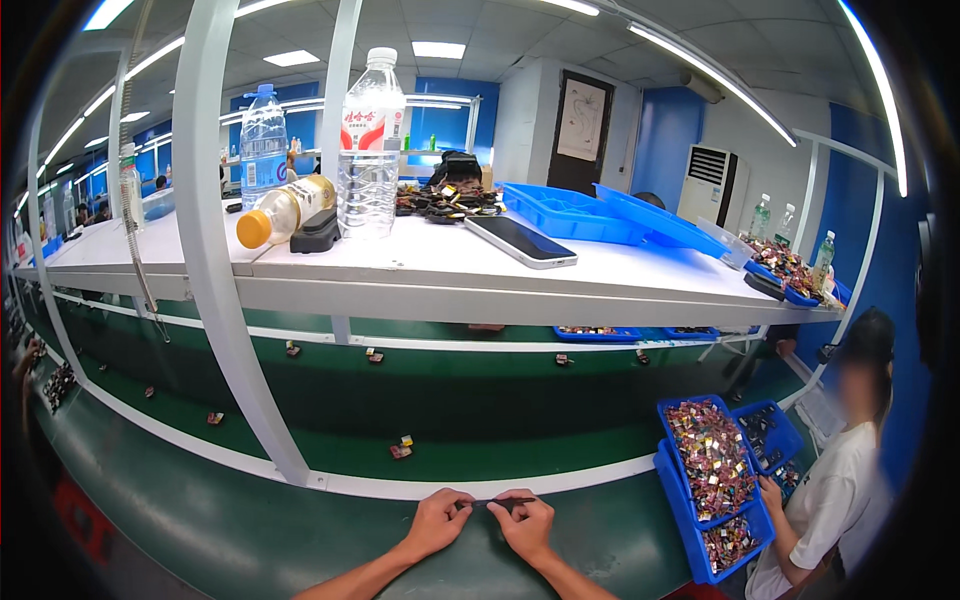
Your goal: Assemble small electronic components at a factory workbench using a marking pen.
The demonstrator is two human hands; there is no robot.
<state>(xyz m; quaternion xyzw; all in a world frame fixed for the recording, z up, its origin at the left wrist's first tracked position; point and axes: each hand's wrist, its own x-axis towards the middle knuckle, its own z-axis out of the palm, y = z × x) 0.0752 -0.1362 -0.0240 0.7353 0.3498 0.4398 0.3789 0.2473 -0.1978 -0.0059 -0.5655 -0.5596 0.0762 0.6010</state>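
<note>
Close together at the front edge of the dark green bench, my left hand (436, 522) and my right hand (527, 526) face each other with fingers pinched. Between them runs a thin dark piece (484, 502), gripped at its left end by my left fingertips and at its right by my right. Its kind is too small to make out, and the fingers cover much of it. Just beyond my hands lies the white rail (400, 486) of the bench frame.
Blue bins (690, 530) heaped with small reddish parts stand at right, beside a person in a white shirt (835, 500). Small parts (401, 449) lie scattered on the green surface. A white post (225, 250) rises at left. Bottles (370, 150), a phone (520, 241) and blue trays (575, 215) occupy the shelf.
</note>
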